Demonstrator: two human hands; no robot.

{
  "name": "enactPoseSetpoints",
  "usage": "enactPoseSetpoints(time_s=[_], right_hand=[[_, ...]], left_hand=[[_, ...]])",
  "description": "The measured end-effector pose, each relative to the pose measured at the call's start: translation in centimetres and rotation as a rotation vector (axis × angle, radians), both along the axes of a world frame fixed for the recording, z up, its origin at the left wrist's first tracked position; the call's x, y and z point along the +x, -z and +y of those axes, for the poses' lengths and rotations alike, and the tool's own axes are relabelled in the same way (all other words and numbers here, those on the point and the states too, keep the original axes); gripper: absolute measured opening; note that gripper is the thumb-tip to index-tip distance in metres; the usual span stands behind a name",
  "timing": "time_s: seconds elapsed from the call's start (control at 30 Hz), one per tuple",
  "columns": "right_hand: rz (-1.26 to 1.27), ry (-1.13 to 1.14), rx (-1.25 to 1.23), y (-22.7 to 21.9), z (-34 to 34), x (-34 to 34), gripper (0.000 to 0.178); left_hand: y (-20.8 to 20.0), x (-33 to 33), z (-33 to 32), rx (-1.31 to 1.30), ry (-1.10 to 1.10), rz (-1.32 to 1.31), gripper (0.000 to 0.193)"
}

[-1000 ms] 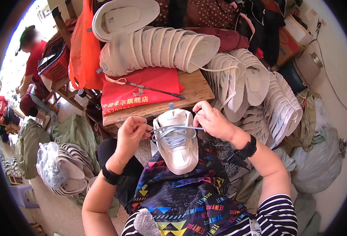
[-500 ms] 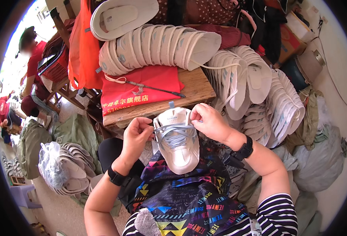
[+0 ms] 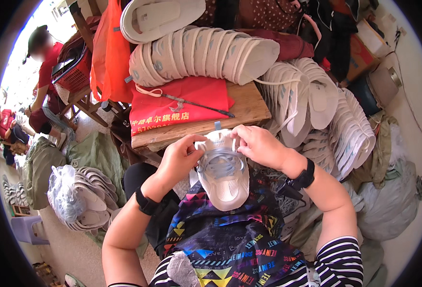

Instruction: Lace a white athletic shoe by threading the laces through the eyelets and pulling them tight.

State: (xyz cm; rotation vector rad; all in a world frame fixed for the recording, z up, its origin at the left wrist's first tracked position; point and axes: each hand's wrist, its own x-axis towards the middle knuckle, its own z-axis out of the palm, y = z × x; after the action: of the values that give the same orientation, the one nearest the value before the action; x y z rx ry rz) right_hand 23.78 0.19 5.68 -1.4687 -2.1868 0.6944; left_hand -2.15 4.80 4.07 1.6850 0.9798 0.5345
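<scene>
A white shoe (image 3: 227,189) with pale blue laces (image 3: 220,165) sits over the worker's lap, toe toward the body, just before the near edge of a wooden counter (image 3: 251,105). The left hand (image 3: 177,160) and the right hand (image 3: 266,148) flank its opening, the fingers of each bent and gripping the shoe's upper edges; whether lace ends are also pinched between them cannot be told. A black band circles each wrist. Beneath the shoe spreads a dark apron (image 3: 230,234) printed in bright colours, worn over striped sleeves (image 3: 337,258).

On the counter, a thin dark tool (image 3: 203,104) lies across a red bag (image 3: 163,115). Behind them runs a row of nested pale shoes (image 3: 196,55), with an orange bag (image 3: 110,62) hanging to its left. More nested shoes (image 3: 352,136) crowd the counter's right side, near a bulging plastic sack (image 3: 388,201).

At left, a stack of shoes (image 3: 93,201) partly wrapped in clear plastic (image 3: 66,193) stands on the floor beside green sacks (image 3: 93,153), near a pale purple stool (image 3: 29,229). Farther back, a person in red (image 3: 50,71) sits beside a red basket (image 3: 74,71).
</scene>
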Motion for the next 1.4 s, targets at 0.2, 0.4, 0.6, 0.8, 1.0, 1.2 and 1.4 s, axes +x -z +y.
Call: enactPoseSetpoints(time_s=[0.2,0.4,0.6,0.8,1.0,1.2,1.4], right_hand=[[0.274,0.024,-0.246,0.3,1.0,1.3,0.026],[0.41,0.131,-0.348,1.2,1.2,0.7,0.022],[0.439,-0.037,-0.456,0.3,1.8,2.7,0.024],[0.213,-0.118,-0.33,-0.2,2.3,2.2,0.019],[-0.182,-0.17,-0.069,-0.9,2.4,2.4,0.022],[-0.116,-0.146,-0.268,0.2,4.6,2.0,0.031],[0.494,0.265,-0.048,0.2,5.2,-1.7,0.023]], left_hand=[[0.2,-0.7,2.3,-0.215,0.131,-0.089,0.028],[0.1,-1.8,4.0,0.112,0.317,-0.017,0.027],[-0.4,-1.8,4.4,0.326,0.373,0.096,0.018],[-0.2,-0.5,4.7,0.354,0.443,0.244,0.022],[0.1,0.9,2.6,0.231,0.187,0.056,0.018],[0.4,1.0,1.8,0.287,-0.192,-0.187,0.016],[4.1,-4.0,0.2,-0.023,-0.379,-0.172,0.018]])
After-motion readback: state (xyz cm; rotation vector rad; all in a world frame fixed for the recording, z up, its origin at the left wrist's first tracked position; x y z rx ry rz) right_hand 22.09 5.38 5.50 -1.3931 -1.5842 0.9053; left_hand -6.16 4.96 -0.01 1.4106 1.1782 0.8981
